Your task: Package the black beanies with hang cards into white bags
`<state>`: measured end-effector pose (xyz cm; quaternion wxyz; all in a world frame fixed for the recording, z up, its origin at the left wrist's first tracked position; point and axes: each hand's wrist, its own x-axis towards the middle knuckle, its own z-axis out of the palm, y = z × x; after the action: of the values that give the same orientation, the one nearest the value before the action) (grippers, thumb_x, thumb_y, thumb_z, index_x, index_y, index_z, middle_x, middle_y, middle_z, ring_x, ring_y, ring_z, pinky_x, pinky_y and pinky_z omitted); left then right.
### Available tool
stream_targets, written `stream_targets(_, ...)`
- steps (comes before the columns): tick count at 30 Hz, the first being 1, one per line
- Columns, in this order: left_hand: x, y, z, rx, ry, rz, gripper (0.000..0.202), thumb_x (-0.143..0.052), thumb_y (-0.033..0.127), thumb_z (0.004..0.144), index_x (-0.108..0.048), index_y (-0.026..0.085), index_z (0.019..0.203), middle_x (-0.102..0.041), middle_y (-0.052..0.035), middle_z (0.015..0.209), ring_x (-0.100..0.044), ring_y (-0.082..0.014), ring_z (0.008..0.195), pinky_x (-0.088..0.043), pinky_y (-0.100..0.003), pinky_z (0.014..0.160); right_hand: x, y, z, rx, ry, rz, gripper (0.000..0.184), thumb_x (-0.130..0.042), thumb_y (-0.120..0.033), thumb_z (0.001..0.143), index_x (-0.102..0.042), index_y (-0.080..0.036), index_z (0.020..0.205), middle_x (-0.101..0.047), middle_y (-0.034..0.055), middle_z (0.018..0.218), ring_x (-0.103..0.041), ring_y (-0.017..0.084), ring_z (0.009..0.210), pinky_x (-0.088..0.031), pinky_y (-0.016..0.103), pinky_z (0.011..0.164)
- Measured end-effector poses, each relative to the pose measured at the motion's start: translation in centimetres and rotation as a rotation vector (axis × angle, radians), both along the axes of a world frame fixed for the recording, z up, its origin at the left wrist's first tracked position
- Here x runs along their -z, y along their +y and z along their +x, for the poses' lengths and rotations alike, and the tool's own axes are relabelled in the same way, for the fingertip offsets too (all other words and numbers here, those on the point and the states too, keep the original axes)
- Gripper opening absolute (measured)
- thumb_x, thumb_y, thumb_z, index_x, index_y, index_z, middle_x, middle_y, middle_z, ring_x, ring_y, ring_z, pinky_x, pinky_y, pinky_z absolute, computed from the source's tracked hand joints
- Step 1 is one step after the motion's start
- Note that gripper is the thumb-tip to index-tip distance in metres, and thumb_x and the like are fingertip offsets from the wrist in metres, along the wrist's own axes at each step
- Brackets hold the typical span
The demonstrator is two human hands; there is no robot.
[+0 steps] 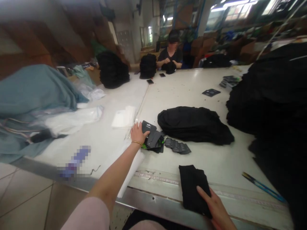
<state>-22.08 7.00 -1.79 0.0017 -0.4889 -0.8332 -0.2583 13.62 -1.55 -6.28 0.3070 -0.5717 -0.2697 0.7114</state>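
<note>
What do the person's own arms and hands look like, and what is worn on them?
The left arm has a pale pink sleeve near the bottom of the view and is bare below it, with a thin gold bracelet just above the left hand. The right hand shows no jewellery, and no sleeve is in view on that side.

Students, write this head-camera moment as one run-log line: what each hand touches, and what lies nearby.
left hand: black card packets | right hand: folded black cloth | nearby: heap of black fabric, row of dark cards
</note>
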Motion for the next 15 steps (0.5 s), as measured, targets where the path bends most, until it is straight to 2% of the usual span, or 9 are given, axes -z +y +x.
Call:
stream_targets(2,-1.1,-0.9,0.7,0.030,-0.086,0.063,0.053,-0.058,0.036,0.076,-0.042,0.017,0.122,-0.054,-0.0138,0.119,-0.047,-0.0298,0.113,-0.036,-0.043,0.095,0.2,0.1,-0.2,0.008,-0.011,0.023,0.060,-0.073,-0.036,0.061,-0.056,-0.016,0.115,-0.071,0.0073,0.095,-0.066,0.023,0.083,-0.052,0.034,0.079)
stream_targets(5,-1.7,-3.5,4.2,0.098,-0.497,0.081,0.041,-0.055,0.038,0.077,-0.046,0.018,0.112,-0.063,-0.0068,0.096,-0.061,-0.0207,0.081,-0.049,-0.034,0.073,0.3,-0.2,-1.4,0.057,-0.032,0.107,0.058,-0.073,-0.035,0.061,-0.057,-0.016,0.113,-0.070,0.0062,0.097,-0.065,0.022,0.086,-0.051,0.032,0.081)
stream_targets(7,-0.7,-6.2,8.3,0.200,-0.809,-0.001,0.041,-0.055,0.043,0.076,-0.044,0.018,0.106,-0.063,-0.0043,0.088,-0.060,-0.0160,0.064,-0.049,-0.028,0.055,0.1,-0.5,-2.7,0.101,-0.009,0.142,0.056,-0.072,-0.037,0.062,-0.057,-0.016,0.112,-0.070,0.0060,0.098,-0.064,0.022,0.089,-0.050,0.032,0.083)
stream_targets(9,1.0,-9.3,12.6,0.297,-0.980,-0.087,0.039,-0.054,0.043,0.076,-0.042,0.018,0.104,-0.062,-0.0026,0.084,-0.058,-0.0140,0.059,-0.047,-0.025,0.049,-0.3,-0.8,-4.0,0.130,0.105,0.123,0.054,-0.065,-0.045,0.068,-0.057,-0.016,0.113,-0.069,0.0070,0.101,-0.063,0.022,0.094,-0.049,0.034,0.084)
stream_targets(12,3.5,-12.1,17.1,0.320,-0.924,-0.085,0.034,-0.054,0.038,0.077,-0.043,0.018,0.101,-0.062,-0.0028,0.087,-0.059,-0.0151,0.074,-0.048,-0.027,0.064,-0.6,-1.1,-4.5,0.144,0.274,0.073,0.058,-0.054,-0.055,0.073,-0.056,-0.015,0.115,-0.067,0.0084,0.106,-0.061,0.023,0.098,-0.047,0.036,0.086)
stream_targets(13,4.0,-12.1,17.7,0.338,-0.884,-0.102,0.032,-0.053,0.038,0.078,-0.045,0.017,0.100,-0.062,-0.0030,0.086,-0.059,-0.0156,0.077,-0.048,-0.028,0.068,-0.6,-1.2,-4.2,0.149,0.273,0.067,0.059,-0.057,-0.053,0.071,-0.055,-0.015,0.117,-0.067,0.0079,0.105,-0.062,0.023,0.096,-0.047,0.036,0.085)
stream_targets(15,4.6,-10.5,17.8,0.384,-0.786,-0.140,0.029,-0.050,0.038,0.080,-0.048,0.017,0.100,-0.063,-0.0040,0.085,-0.059,-0.0173,0.079,-0.048,-0.030,0.072,-0.3,-1.3,-3.0,0.170,0.185,0.085,0.065,-0.067,-0.045,0.064,-0.051,-0.017,0.120,-0.070,0.0056,0.099,-0.063,0.023,0.091,-0.048,0.034,0.082)
